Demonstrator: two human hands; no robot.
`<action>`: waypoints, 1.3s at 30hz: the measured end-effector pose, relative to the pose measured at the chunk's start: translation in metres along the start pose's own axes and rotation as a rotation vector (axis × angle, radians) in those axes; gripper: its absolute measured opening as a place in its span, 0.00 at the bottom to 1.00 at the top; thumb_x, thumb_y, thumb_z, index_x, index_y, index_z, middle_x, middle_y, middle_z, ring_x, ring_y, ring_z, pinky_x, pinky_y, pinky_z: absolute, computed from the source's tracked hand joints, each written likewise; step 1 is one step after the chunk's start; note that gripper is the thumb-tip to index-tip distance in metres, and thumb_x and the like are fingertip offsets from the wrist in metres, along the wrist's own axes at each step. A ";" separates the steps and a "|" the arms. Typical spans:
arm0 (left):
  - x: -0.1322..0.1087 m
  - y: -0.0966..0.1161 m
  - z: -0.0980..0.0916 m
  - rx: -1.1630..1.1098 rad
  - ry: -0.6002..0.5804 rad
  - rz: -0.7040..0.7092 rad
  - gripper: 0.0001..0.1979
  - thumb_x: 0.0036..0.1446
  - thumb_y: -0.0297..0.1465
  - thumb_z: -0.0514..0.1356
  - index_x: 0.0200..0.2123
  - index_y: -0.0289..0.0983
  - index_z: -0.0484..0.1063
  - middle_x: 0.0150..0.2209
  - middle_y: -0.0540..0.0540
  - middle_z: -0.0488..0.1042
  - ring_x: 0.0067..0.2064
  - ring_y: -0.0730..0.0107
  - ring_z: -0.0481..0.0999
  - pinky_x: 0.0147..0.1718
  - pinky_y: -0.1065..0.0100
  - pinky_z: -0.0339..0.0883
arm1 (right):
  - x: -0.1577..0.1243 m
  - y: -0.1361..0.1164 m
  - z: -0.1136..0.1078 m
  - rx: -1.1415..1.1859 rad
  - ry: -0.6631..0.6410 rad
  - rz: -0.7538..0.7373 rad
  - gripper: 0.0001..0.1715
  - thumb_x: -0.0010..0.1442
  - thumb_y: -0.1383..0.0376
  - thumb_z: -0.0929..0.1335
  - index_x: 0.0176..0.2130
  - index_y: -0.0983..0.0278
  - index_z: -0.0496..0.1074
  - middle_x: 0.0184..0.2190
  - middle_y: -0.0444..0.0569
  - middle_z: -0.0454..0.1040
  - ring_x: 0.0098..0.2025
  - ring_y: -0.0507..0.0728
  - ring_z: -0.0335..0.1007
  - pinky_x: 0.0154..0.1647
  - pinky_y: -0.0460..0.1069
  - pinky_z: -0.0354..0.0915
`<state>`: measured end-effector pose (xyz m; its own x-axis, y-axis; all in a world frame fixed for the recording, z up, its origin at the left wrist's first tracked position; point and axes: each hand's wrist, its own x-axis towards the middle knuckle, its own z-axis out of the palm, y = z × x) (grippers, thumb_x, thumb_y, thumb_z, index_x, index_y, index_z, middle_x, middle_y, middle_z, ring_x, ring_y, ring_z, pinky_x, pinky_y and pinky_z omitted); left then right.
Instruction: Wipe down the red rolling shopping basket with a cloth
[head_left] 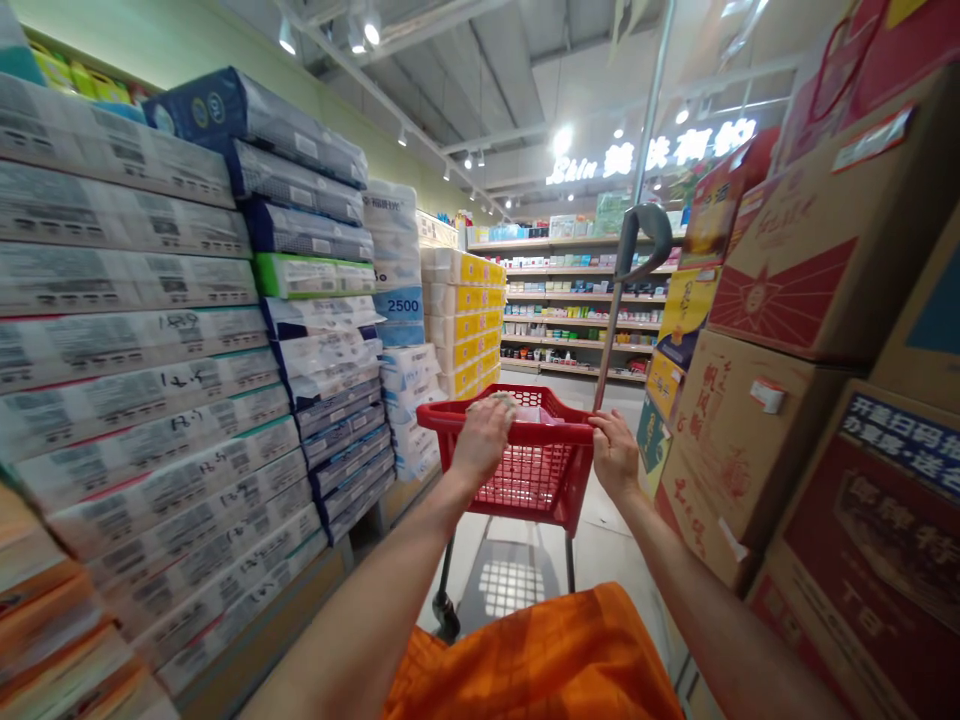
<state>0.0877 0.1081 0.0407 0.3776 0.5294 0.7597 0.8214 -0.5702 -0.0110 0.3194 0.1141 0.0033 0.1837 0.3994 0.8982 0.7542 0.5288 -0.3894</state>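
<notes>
A red plastic shopping basket on a wheeled frame (536,470) stands in the aisle in front of me. My left hand (480,440) is closed over the basket's near rim, with a pale cloth-like thing under its fingers. My right hand (613,452) grips the right end of the same rim, close to a grey metal pole with a curved handle (637,250) that rises from the cart. Something pale lies inside the basket, mostly hidden. An orange garment (540,660) shows at the bottom of the view.
Stacked packs of tissue paper (187,380) wall the left side of the aisle. Large cardboard boxes (810,330) are piled on the right. Shelves of goods (577,320) cross the far end. The tiled floor (517,560) runs ahead under the cart.
</notes>
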 end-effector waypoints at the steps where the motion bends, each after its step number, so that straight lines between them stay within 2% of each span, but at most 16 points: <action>1: 0.005 0.014 0.004 -0.032 -0.001 0.074 0.17 0.62 0.30 0.43 0.48 0.37 0.65 0.50 0.43 0.68 0.56 0.65 0.61 0.56 0.57 0.54 | 0.000 0.000 0.000 -0.004 -0.010 0.001 0.19 0.55 0.64 0.56 0.35 0.67 0.72 0.41 0.53 0.72 0.53 0.61 0.59 0.56 0.60 0.55; 4: 0.013 0.033 0.010 -0.078 0.036 0.131 0.16 0.62 0.32 0.43 0.47 0.37 0.66 0.50 0.43 0.68 0.54 0.66 0.63 0.55 0.60 0.56 | 0.000 0.002 -0.003 -0.014 -0.031 0.004 0.19 0.56 0.64 0.56 0.36 0.66 0.72 0.42 0.52 0.72 0.54 0.60 0.59 0.56 0.61 0.55; 9: 0.002 -0.006 -0.001 0.022 0.076 -0.070 0.17 0.62 0.34 0.44 0.47 0.36 0.65 0.48 0.42 0.70 0.53 0.64 0.64 0.53 0.57 0.58 | -0.004 0.002 -0.006 0.016 0.009 0.007 0.20 0.55 0.64 0.55 0.37 0.65 0.73 0.42 0.51 0.72 0.54 0.60 0.59 0.55 0.60 0.56; 11: 0.002 -0.007 -0.003 0.061 0.075 -0.096 0.17 0.62 0.33 0.44 0.47 0.35 0.65 0.48 0.41 0.70 0.52 0.64 0.65 0.53 0.57 0.58 | -0.006 0.001 -0.007 0.043 0.023 0.007 0.21 0.56 0.64 0.55 0.39 0.65 0.72 0.43 0.50 0.72 0.54 0.59 0.59 0.55 0.59 0.56; 13: 0.008 0.013 0.001 0.067 0.023 0.011 0.17 0.62 0.32 0.43 0.48 0.35 0.65 0.49 0.43 0.69 0.53 0.65 0.64 0.53 0.59 0.57 | -0.008 -0.001 -0.008 0.070 0.027 0.020 0.22 0.56 0.63 0.55 0.43 0.65 0.71 0.44 0.51 0.72 0.54 0.59 0.60 0.55 0.59 0.56; 17: 0.027 0.079 0.021 0.090 -0.076 0.283 0.17 0.61 0.28 0.44 0.51 0.34 0.62 0.52 0.43 0.67 0.55 0.67 0.61 0.56 0.61 0.52 | -0.009 -0.001 -0.015 0.118 0.024 0.121 0.26 0.58 0.59 0.54 0.51 0.65 0.64 0.46 0.52 0.71 0.51 0.59 0.63 0.53 0.57 0.58; 19: 0.033 0.093 0.027 0.102 -0.094 0.337 0.18 0.60 0.26 0.44 0.52 0.33 0.60 0.52 0.41 0.66 0.56 0.67 0.60 0.56 0.62 0.51 | -0.009 0.000 -0.019 0.111 0.011 0.148 0.27 0.59 0.58 0.54 0.52 0.65 0.63 0.45 0.52 0.72 0.50 0.58 0.64 0.52 0.57 0.59; 20: 0.033 0.092 0.028 0.095 -0.094 0.344 0.18 0.60 0.26 0.44 0.53 0.33 0.59 0.52 0.42 0.66 0.56 0.67 0.60 0.55 0.62 0.52 | -0.008 0.000 -0.021 0.100 0.006 0.150 0.27 0.59 0.58 0.53 0.52 0.65 0.63 0.45 0.52 0.72 0.49 0.58 0.65 0.52 0.56 0.59; 22: 0.030 0.072 0.025 0.068 -0.078 0.297 0.17 0.60 0.28 0.45 0.52 0.35 0.60 0.52 0.43 0.67 0.56 0.66 0.61 0.54 0.61 0.54 | -0.007 0.001 -0.024 0.074 0.013 0.151 0.26 0.59 0.58 0.53 0.50 0.66 0.65 0.45 0.53 0.72 0.50 0.59 0.64 0.52 0.56 0.59; 25: 0.021 0.028 0.015 0.054 -0.031 0.084 0.16 0.61 0.31 0.45 0.49 0.35 0.63 0.50 0.43 0.69 0.53 0.63 0.64 0.53 0.58 0.56 | -0.007 0.002 -0.025 0.064 0.038 0.176 0.26 0.58 0.58 0.54 0.49 0.66 0.66 0.45 0.53 0.72 0.49 0.59 0.65 0.51 0.56 0.59; 27: 0.017 0.014 0.010 0.055 0.003 -0.033 0.16 0.61 0.31 0.45 0.48 0.33 0.64 0.49 0.40 0.69 0.53 0.62 0.64 0.53 0.57 0.56 | -0.008 0.003 -0.023 0.077 0.063 0.200 0.26 0.58 0.58 0.55 0.50 0.66 0.65 0.44 0.53 0.72 0.48 0.59 0.66 0.50 0.56 0.60; 30: 0.019 0.033 0.014 0.006 -0.012 0.063 0.16 0.61 0.31 0.44 0.49 0.35 0.63 0.49 0.41 0.68 0.54 0.63 0.63 0.54 0.57 0.55 | -0.007 0.005 -0.021 0.085 0.083 0.183 0.25 0.58 0.59 0.56 0.50 0.66 0.65 0.43 0.53 0.73 0.47 0.59 0.66 0.50 0.57 0.60; 33: 0.028 0.072 0.024 -0.055 -0.035 0.252 0.15 0.61 0.30 0.45 0.49 0.36 0.63 0.50 0.43 0.68 0.55 0.65 0.61 0.54 0.59 0.55 | -0.005 0.008 -0.022 0.054 0.054 0.060 0.22 0.58 0.60 0.56 0.43 0.66 0.70 0.42 0.53 0.73 0.49 0.59 0.64 0.52 0.58 0.58; 35: 0.032 0.081 0.028 -0.067 -0.043 0.291 0.15 0.61 0.30 0.45 0.49 0.37 0.62 0.50 0.43 0.67 0.55 0.66 0.61 0.54 0.60 0.55 | -0.003 0.011 -0.023 0.031 0.029 -0.007 0.21 0.58 0.61 0.55 0.38 0.65 0.72 0.41 0.53 0.73 0.50 0.59 0.63 0.53 0.58 0.58; 37: 0.031 0.066 0.026 -0.055 -0.046 0.230 0.16 0.61 0.30 0.45 0.50 0.37 0.62 0.50 0.44 0.67 0.54 0.66 0.62 0.54 0.60 0.55 | -0.002 0.013 -0.024 0.021 0.022 -0.022 0.20 0.58 0.62 0.55 0.36 0.65 0.72 0.39 0.52 0.73 0.50 0.58 0.64 0.53 0.58 0.58; 39: 0.026 0.034 0.019 -0.016 -0.056 0.079 0.17 0.61 0.32 0.44 0.50 0.37 0.62 0.50 0.44 0.68 0.54 0.65 0.63 0.54 0.59 0.55 | -0.001 0.013 -0.023 0.022 0.037 -0.008 0.20 0.58 0.63 0.55 0.35 0.65 0.72 0.38 0.52 0.74 0.49 0.58 0.64 0.53 0.58 0.58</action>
<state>0.1333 0.1139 0.0478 0.4644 0.5168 0.7192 0.7818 -0.6208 -0.0587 0.3435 0.1031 0.0017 0.2011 0.3672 0.9081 0.7420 0.5482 -0.3860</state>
